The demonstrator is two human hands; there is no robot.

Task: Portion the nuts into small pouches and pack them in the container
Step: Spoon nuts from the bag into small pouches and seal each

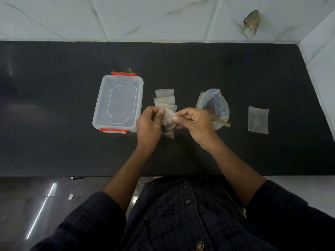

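Above a black countertop, both hands meet on a small clear pouch of nuts. The left hand and right hand each pinch its top edge with curled fingers. A lidded plastic container sits just left; filled pouches lie behind.

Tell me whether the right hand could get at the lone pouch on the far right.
Probably yes: the lone pouch lies flat on bare counter with nothing between, but the right hand and left hand are pinching another pouch.
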